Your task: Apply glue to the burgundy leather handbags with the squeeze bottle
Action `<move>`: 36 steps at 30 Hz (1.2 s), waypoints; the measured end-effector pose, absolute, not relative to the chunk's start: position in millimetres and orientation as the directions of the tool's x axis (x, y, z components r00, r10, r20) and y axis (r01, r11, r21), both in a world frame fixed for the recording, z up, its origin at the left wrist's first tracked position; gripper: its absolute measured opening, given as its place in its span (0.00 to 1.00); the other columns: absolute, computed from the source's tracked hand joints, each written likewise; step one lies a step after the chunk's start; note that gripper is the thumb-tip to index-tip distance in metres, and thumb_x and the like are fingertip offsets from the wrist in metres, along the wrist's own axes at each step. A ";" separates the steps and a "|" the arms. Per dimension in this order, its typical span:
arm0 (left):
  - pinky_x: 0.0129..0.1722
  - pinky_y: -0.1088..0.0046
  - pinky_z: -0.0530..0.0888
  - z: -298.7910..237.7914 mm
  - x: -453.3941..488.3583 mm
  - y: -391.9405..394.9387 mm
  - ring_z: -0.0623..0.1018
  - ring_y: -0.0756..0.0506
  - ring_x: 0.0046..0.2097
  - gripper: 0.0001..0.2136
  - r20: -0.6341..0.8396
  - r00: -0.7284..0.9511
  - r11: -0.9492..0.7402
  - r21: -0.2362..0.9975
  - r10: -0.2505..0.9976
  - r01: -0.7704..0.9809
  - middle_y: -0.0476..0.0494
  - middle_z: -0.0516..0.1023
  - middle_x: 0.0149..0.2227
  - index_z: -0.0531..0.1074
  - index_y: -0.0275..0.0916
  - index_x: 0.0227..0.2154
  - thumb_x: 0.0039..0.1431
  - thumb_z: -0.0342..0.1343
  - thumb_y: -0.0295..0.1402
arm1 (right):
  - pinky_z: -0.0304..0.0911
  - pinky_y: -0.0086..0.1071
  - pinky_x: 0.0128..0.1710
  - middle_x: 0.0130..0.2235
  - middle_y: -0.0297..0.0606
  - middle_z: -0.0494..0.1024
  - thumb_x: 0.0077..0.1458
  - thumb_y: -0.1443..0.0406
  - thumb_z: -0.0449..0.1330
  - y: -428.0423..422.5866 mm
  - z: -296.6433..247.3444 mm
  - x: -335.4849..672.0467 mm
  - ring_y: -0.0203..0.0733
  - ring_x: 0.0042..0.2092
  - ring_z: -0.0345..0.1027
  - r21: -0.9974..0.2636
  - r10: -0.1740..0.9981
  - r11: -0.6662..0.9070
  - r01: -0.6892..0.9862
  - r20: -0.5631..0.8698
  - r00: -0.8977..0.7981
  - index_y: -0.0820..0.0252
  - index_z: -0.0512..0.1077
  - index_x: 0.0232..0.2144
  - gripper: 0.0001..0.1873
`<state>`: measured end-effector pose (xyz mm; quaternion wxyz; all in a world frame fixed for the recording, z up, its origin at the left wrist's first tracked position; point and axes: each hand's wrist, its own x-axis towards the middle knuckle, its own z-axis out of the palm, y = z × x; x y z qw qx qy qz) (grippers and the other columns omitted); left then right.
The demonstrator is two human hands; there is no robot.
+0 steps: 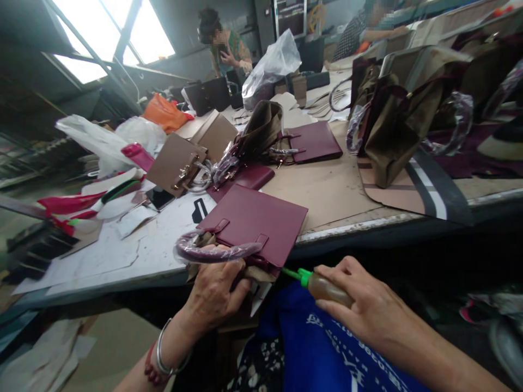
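Observation:
A burgundy handbag (261,215) lies on its side at the table's front edge, its plastic-wrapped handle (220,251) toward me. My left hand (216,286) is closed on the bag's near opening edge, below the handle; some fingertips are hidden behind the lining. In my right hand (347,291) is a glue bottle (327,288) of brownish liquid with a green cap and a thin green nozzle. The nozzle's tip is at the bag's near right corner; whether it touches cannot be made out.
Behind lie a second burgundy bag (316,141), a taupe bag (174,163) and an open bag with olive lining (261,128). More unfinished bags (402,120) stand at right. A phone (160,198) and scraps lie left. Two people work across the table (327,198).

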<state>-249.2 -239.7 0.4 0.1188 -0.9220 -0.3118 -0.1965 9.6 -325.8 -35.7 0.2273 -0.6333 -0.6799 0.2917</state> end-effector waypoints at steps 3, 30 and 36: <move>0.40 0.59 0.69 0.3 -247.9 -239.3 0.74 0.41 0.37 0.06 0.439 0.728 -0.773 -0.111 0.526 0.625 0.43 0.74 0.30 0.64 0.38 0.33 0.59 0.43 0.31 | 0.68 0.33 0.37 0.39 0.36 0.66 0.51 0.63 0.58 -335.1 -30.3 0.4 0.38 0.37 0.69 -0.740 0.978 0.094 0.666 -0.055 -0.199 0.49 0.68 0.49 0.20; 0.46 0.55 0.68 -1.9 -250.5 -238.6 0.73 0.40 0.38 0.05 0.400 0.734 -0.775 -0.086 0.549 0.627 0.42 0.74 0.31 0.64 0.38 0.34 0.57 0.45 0.31 | 0.71 0.34 0.33 0.39 0.40 0.70 0.51 0.62 0.59 -348.1 -17.3 -14.3 0.41 0.36 0.70 -0.695 0.975 0.208 0.689 0.089 -0.205 0.50 0.69 0.47 0.19; 0.46 0.54 0.68 -3.5 -252.6 -238.5 0.73 0.40 0.38 0.05 0.399 0.732 -0.765 -0.107 0.552 0.635 0.42 0.74 0.32 0.64 0.38 0.33 0.57 0.44 0.31 | 0.70 0.33 0.37 0.39 0.39 0.73 0.49 0.60 0.59 -348.9 -3.3 -23.1 0.42 0.37 0.71 -0.803 0.948 0.018 0.596 -0.175 -0.265 0.48 0.72 0.45 0.18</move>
